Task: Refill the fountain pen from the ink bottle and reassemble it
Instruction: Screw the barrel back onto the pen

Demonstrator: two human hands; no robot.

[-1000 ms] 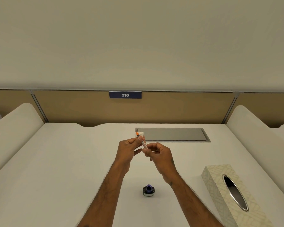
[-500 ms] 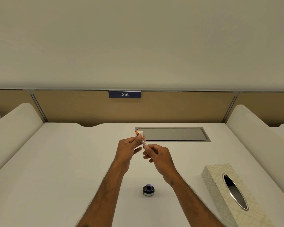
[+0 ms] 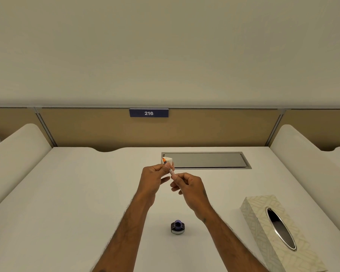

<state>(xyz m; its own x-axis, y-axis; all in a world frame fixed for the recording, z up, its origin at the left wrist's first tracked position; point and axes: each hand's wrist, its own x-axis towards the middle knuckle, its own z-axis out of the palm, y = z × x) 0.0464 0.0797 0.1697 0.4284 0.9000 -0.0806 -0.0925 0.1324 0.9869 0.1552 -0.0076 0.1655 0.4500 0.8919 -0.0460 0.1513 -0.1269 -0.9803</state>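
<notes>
- The left hand pinches a thin see-through pen part with an orange tip, held up over the white desk
- A small white folded tissue is wrapped round the orange tip, at 12 o'clock from the hands
- The right hand pinches the lower end of the same pen part, just at 4 o'clock from the left hand
- The small round dark ink bottle sits open on the desk at 6 o'clock from the hands, between the two arms
- A pale patterned tissue box lies at 4 o'clock, well apart from the bottle
</notes>
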